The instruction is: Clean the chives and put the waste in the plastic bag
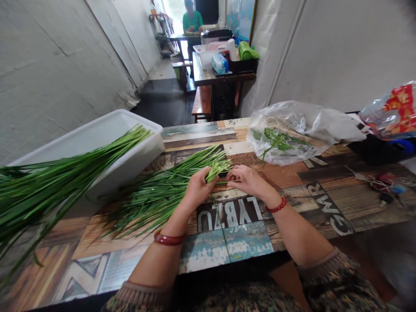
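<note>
My left hand [199, 186] is closed around the pale stem ends of a bunch of Chinese chives [216, 169]. Beneath and to the left of it, more loose chives [162, 186] lie spread on the table, their dark leaves fanning toward me. My right hand [242, 178] is just right of the stem ends, fingers pinched together by a thin green stalk; whether it grips that stalk is too small to tell. One thin leaf hangs down from near my left hand toward the table's front edge.
At left, a white plastic bin [130, 119] holds a heap of chives [81, 173]. A clear plastic bag [292, 130] with green scraps lies at right, near scissors [357, 174] and a red-printed bag [399, 108]. A person [193, 21] in green sits beyond the far tables.
</note>
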Demonstrator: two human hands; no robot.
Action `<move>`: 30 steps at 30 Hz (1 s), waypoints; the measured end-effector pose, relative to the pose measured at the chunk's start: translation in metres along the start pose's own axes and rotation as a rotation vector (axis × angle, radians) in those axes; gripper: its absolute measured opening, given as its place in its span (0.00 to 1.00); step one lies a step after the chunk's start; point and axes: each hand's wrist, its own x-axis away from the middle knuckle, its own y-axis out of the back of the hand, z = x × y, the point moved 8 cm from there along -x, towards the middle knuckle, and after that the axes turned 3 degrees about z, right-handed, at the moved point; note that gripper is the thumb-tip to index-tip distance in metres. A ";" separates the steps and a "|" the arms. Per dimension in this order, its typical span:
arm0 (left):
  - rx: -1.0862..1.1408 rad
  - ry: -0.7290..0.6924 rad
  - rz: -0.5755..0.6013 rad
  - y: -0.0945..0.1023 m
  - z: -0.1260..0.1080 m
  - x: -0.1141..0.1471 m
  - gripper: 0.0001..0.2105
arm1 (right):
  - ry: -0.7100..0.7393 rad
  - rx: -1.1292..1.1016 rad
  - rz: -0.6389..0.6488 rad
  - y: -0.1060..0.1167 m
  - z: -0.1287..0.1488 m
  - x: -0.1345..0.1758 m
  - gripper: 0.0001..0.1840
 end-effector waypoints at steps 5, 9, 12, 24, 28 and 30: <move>-0.025 -0.006 -0.013 0.000 0.001 0.000 0.06 | 0.036 0.268 0.057 -0.003 0.005 0.001 0.02; -0.018 -0.026 0.022 -0.003 0.000 0.000 0.05 | 0.067 0.237 0.020 -0.001 0.004 0.001 0.04; 0.011 -0.038 0.074 -0.006 -0.001 0.000 0.03 | 0.095 0.174 -0.051 0.000 0.002 0.000 0.07; 0.121 -0.005 0.098 -0.003 -0.005 0.001 0.04 | -0.147 -0.327 -0.423 0.016 -0.017 -0.001 0.12; 0.129 0.009 0.087 -0.002 -0.005 0.001 0.05 | -0.130 -0.377 -0.413 0.028 -0.017 0.003 0.14; 0.118 0.021 0.086 -0.002 -0.003 0.001 0.05 | -0.044 -0.331 -0.357 0.031 -0.006 0.002 0.14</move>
